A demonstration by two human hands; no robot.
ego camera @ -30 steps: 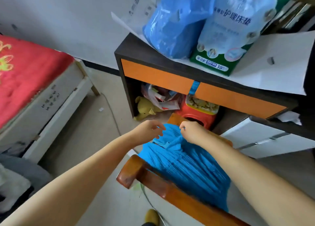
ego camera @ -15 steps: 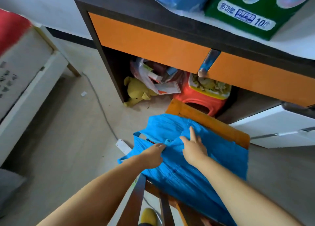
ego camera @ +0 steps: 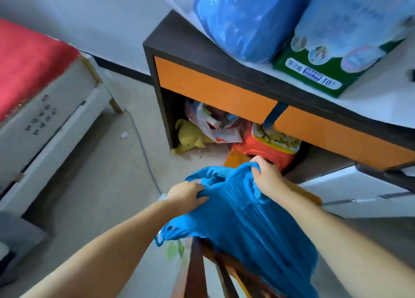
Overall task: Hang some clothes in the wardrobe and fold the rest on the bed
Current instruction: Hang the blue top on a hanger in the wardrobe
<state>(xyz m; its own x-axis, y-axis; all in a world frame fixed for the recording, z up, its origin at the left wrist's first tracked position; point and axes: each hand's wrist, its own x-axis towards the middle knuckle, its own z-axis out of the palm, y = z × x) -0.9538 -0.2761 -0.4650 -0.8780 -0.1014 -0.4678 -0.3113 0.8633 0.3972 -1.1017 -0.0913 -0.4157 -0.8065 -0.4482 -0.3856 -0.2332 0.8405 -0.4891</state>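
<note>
Both hands grip a bright blue pleated fabric garment (ego camera: 251,221): left hand (ego camera: 187,195) bunches its near edge with curled fingers, right hand (ego camera: 266,176) clutches the far top edge, fabric gathered in the fist. Garment drapes over the back of a brown wooden chair (ego camera: 197,266), its lower part hanging off the right side. Beyond stands a dark desk with orange drawer fronts (ego camera: 215,89); a red-covered bed (ego camera: 29,62) at left.
</note>
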